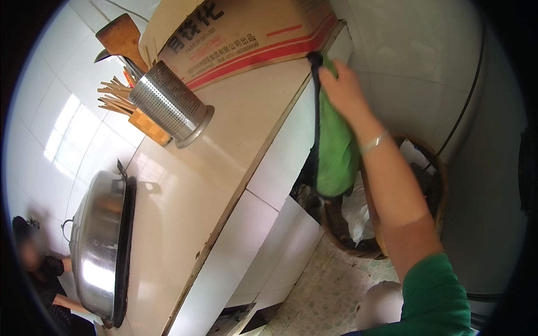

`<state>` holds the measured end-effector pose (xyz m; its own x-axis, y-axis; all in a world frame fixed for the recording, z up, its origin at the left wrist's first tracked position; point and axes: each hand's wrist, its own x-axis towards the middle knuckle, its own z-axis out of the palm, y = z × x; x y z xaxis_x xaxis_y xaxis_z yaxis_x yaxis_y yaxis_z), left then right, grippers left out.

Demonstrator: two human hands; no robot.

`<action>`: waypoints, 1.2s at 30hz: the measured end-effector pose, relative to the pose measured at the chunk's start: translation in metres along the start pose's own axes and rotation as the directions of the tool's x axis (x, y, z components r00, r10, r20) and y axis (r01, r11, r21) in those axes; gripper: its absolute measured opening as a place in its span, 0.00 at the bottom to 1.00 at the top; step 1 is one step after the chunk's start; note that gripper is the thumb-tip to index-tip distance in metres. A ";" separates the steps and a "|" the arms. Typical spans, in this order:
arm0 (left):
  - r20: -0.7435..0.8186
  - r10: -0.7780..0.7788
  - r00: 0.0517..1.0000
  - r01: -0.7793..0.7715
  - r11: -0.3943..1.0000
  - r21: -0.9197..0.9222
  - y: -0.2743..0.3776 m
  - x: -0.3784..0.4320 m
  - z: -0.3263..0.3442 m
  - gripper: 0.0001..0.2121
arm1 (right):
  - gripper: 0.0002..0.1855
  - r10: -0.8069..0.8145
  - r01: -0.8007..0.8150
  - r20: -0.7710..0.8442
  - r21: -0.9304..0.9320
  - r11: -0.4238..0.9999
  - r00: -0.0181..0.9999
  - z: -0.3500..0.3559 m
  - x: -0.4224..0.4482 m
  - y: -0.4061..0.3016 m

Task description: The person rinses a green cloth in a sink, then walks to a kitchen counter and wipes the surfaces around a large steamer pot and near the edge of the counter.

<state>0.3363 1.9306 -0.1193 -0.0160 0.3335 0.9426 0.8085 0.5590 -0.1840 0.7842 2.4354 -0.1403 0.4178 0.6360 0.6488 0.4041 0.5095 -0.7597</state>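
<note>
My right hand (342, 86) grips the upper end of a green cloth (336, 151) at the far corner of the tiled counter. The cloth hangs down past the counter's front edge, its lower end slightly blurred. A dark strip (316, 92) runs along its left side; whether it belongs to the cloth I cannot tell. Below the cloth stands a round woven basket (441, 189) holding a white plastic bag (357, 214), partly hidden by my forearm. My left hand is out of view.
On the counter (201, 176) stand a cardboard box (252, 50) bearing writing, a perforated steel utensil holder (168, 101) with a wooden spatula (122, 35), a chopstick holder (149, 126), and a wok with a domed metal lid (98, 248). A person (46, 273) is at the far left.
</note>
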 end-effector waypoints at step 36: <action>0.010 -0.019 1.000 0.020 0.995 -0.093 0.031 0.016 -0.005 0.14 | 0.19 0.177 -0.181 -0.051 -0.095 0.979 0.983 0.011 0.001 0.055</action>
<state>0.3636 1.9498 -0.1086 -0.0370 0.3301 0.9432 0.8591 0.4926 -0.1387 0.7979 2.4706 -0.1814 0.5234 0.6859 0.5055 0.3975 0.3282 -0.8569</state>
